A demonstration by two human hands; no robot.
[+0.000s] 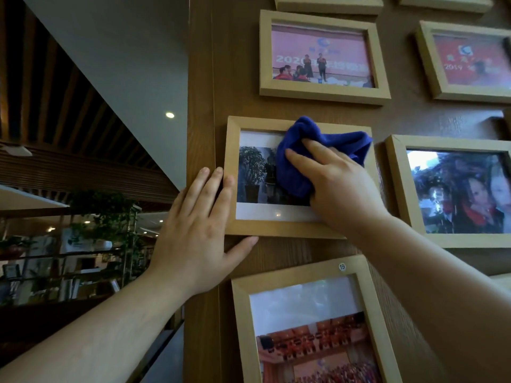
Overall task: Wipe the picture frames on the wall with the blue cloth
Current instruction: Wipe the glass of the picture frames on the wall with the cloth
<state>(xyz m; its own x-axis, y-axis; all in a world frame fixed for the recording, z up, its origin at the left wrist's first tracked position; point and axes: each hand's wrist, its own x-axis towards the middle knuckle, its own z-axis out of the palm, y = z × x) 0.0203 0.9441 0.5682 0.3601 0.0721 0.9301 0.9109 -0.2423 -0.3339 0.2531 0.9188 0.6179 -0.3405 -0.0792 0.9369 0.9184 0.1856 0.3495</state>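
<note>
Several light wooden picture frames hang on a brown wooden wall. My right hand (336, 181) presses the bunched blue cloth (297, 158) against the glass of the middle frame (231, 175), covering its centre and upper right. My left hand (197, 225) lies flat with fingers spread on that frame's lower left corner, thumb under its bottom edge. The cloth and hand hide much of the photo.
Other frames surround it: one above (322, 92), one to the right (398, 189), one below (298, 272) with a small "19" sticker, more at the top and far right. Left of the wall's edge (200, 78) is an open drop to a lower floor with plants.
</note>
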